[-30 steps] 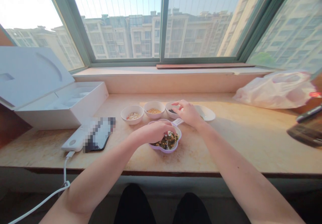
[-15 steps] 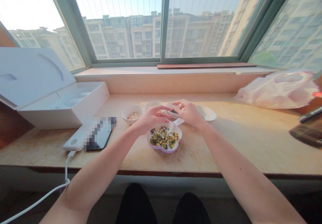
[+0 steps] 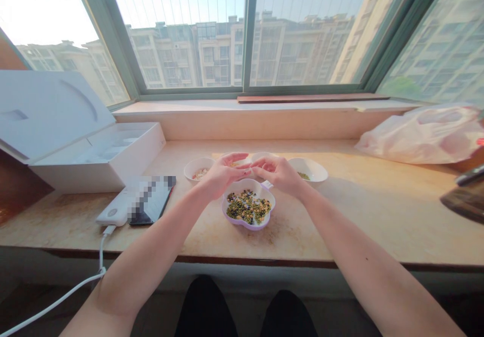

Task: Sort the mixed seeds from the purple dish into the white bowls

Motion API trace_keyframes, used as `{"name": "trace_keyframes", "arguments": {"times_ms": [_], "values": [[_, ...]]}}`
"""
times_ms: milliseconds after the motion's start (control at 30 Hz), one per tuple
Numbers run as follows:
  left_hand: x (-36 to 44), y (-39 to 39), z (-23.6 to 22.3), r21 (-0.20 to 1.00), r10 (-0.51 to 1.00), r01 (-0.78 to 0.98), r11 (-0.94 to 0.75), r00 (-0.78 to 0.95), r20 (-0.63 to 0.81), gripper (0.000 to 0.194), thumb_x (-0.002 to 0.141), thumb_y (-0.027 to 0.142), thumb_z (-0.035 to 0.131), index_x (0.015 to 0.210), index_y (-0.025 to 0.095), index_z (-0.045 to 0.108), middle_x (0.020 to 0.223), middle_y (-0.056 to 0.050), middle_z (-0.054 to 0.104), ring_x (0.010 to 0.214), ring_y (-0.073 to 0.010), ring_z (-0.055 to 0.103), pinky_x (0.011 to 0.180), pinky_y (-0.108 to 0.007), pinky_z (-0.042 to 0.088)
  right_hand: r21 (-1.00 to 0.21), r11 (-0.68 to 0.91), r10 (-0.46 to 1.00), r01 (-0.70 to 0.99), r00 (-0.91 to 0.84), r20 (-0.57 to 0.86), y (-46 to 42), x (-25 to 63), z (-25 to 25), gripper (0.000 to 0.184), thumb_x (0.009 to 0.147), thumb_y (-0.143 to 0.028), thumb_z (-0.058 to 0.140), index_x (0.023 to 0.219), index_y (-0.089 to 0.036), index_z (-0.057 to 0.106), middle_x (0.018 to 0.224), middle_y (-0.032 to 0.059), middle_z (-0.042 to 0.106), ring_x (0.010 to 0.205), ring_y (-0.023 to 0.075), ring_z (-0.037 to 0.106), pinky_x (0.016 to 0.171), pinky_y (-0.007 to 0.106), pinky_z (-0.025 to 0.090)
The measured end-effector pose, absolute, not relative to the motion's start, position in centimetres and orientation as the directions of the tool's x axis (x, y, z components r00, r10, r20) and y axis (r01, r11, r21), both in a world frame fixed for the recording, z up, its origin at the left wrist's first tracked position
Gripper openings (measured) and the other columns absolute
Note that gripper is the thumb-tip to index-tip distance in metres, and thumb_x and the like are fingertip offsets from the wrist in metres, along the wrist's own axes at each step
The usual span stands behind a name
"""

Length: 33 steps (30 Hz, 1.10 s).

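My left hand [image 3: 223, 173] and my right hand [image 3: 278, 171] meet at the fingertips above a purple-rimmed, flower-shaped white dish [image 3: 235, 211]. That dish holds mixed green and yellow beans and dark seeds. Behind my hands stand white bowls: one with pale nuts [image 3: 198, 174], one with yellow grains [image 3: 242, 159], mostly hidden by my left hand, and one [image 3: 262, 154], its contents hidden. A shallow white dish [image 3: 312, 168] with a few green beans lies to the right. Neither hand touches the dishes, and I cannot tell whether my right fingers pinch anything small.
A stone windowsill ledge [image 3: 75, 226] carries an open white box [image 3: 94, 148] at left, plus a white power bank [image 3: 115, 211] with a cable and a partly blurred phone [image 3: 149, 203]. A plastic bag [image 3: 423, 135] lies at right, below the window.
My left hand has risen out of the bean dish and moved right over the bowls, now meeting my right hand's fingertips. The beans are uncovered, and my right hand has shifted slightly away from the dark-seed bowl.
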State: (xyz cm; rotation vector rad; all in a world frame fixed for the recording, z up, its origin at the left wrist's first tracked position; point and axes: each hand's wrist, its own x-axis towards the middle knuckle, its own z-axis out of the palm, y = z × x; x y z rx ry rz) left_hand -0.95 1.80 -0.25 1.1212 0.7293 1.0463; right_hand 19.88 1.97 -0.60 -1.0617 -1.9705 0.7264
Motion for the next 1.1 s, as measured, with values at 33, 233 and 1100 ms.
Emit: {"name": "trace_keyframes", "arguments": {"times_ms": [33,233,1100], "values": [[-0.9,1.8,-0.3,0.956,0.929,-0.281,0.082,0.370,0.029,0.051,0.074,-0.003,0.073,0.122,0.015,0.066,0.127,-0.015,0.071,0.123,-0.0242,0.069,0.109,-0.040,0.055,-0.761,0.492,0.859,0.423,-0.380,0.344,1.8,19.8,-0.7,0.031,0.089,-0.048,0.070,0.101,-0.021,0.081,0.084,0.0055,0.075,0.070,0.0177,0.060,0.063,0.032,0.047],[-0.7,1.4,-0.5,0.985,0.923,-0.172,0.030,0.384,0.039,0.053,0.079,0.000,0.069,0.129,0.015,0.065,0.119,-0.013,0.075,0.113,-0.0220,0.073,0.106,-0.040,0.056,-0.786,0.494,0.841,0.373,-0.436,0.322,1.8,19.0,-1.6,0.032,0.086,-0.049,0.075,0.098,-0.021,0.082,0.078,0.0036,0.071,0.068,0.0159,0.056,0.064,0.032,0.046],[-0.8,-0.8,-0.4,0.177,0.493,0.481,-0.859,0.869,0.034,0.029,0.086,0.037,0.075,0.107,0.017,0.074,0.124,-0.010,0.067,0.119,-0.0257,0.064,0.107,-0.035,0.050,-0.407,0.254,0.899,0.877,-0.059,0.435,5.0,22.1,-2.1,0.026,0.095,-0.018,0.060,0.111,-0.018,0.081,0.106,0.0114,0.077,0.092,0.0231,0.070,0.088,0.034,0.051]]}}
